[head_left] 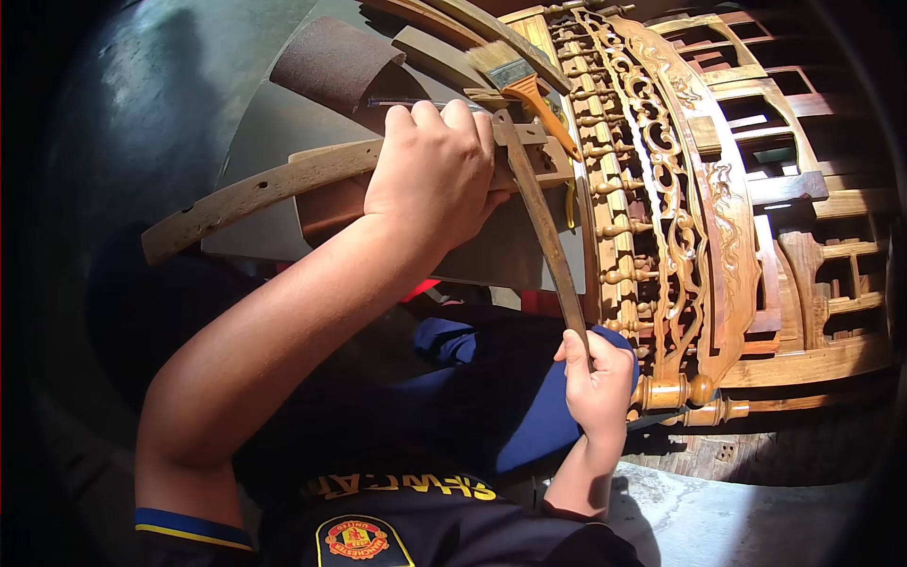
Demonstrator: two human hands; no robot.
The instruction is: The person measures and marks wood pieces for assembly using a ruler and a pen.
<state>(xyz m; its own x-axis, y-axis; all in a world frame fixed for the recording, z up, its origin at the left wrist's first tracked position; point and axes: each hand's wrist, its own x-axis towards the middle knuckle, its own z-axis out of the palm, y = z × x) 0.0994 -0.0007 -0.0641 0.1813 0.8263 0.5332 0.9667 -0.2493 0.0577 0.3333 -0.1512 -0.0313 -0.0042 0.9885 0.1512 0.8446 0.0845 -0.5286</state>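
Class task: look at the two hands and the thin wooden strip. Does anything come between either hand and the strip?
Nothing visible does. The left hand presses directly on the strip's upper end, and the right hand grips its lower end.

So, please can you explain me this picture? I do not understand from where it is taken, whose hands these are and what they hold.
The picture comes from one camera worn on a person's head, looking forward and down, so the two bare arms belong to the person wearing it. The wide lens bends straight edges, and the corners are dark.

The left hand presses down on a curved wooden strip that crosses the view. The right hand grips the lower end of a long thin wooden slat, which runs up to where the left hand is.

Behind the hands, a sheet of brown sandpaper curls over a grey board. A paintbrush with an orange handle lies on top of the work. On the right stands carved wooden furniture with openwork and small turned spindles. Below, you see the person's dark shirt with a badge.
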